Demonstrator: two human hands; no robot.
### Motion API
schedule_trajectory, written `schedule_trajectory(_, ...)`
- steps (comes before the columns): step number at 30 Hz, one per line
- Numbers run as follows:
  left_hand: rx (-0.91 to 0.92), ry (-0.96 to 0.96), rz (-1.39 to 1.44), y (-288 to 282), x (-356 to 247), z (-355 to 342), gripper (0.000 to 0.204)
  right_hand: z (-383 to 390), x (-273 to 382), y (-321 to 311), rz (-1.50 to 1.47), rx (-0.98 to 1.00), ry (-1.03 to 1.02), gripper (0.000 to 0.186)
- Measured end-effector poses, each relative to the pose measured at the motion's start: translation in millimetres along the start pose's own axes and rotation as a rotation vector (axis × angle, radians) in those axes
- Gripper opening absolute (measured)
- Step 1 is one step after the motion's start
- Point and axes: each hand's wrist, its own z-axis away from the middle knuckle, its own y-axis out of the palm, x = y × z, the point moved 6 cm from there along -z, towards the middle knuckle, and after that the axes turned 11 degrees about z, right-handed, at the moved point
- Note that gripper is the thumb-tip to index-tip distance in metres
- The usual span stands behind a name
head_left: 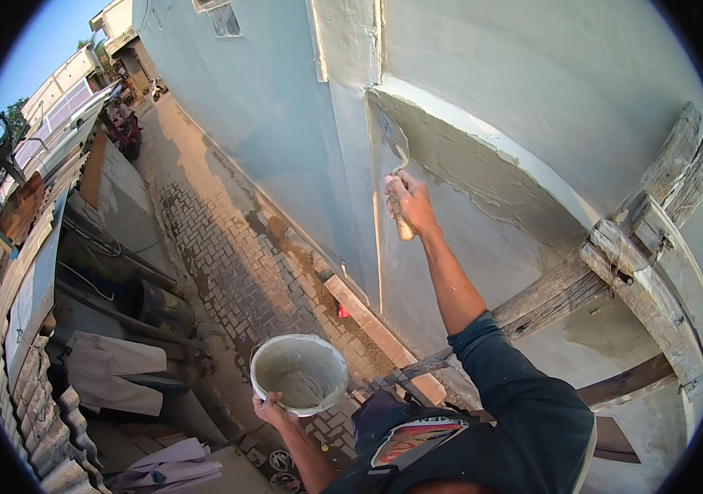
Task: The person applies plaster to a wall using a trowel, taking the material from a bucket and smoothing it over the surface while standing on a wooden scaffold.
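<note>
My right hand point(411, 203) grips the wooden handle of a trowel point(390, 131), its blade up at a band of wet grey plaster point(483, 177) under a white ledge point(483, 132) on the wall. Whether the blade touches the plaster is hard to tell. My left hand point(277, 412) holds a white bucket point(331, 362) by its side, low in front of me; grey mortar lines its inside and bottom.
Weathered timber scaffolding point(639, 288) runs along my right and below. Far below is a paved alley point(195, 222) with a long plank point(368, 321) by the wall. At left are corrugated roofing point(34, 387), hanging clothes point(116, 370) and a dark barrel point(166, 309).
</note>
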Motion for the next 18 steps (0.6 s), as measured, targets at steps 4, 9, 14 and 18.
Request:
schedule_trajectory(4, 0.033, 0.001, -0.063, 3, 3, -3, 0.038, -30, 15, 1, -0.058, 0.021, -0.025, 0.025)
schedule_trajectory(9, 0.04, 0.06, -0.064, -18, -8, -8, 0.036, 0, 3, -12, -0.093, -0.058, -0.041, 0.028)
schedule_trajectory(14, 0.06, -0.007, -0.021, -4, -4, 0, 0.036, -12, 5, -8, -0.023, -0.009, -0.011, 0.026)
schedule_trajectory(18, 0.06, -0.007, -0.057, -1, -5, 8, 0.034, -19, 8, -12, -0.09, 0.003, 0.005, 0.026)
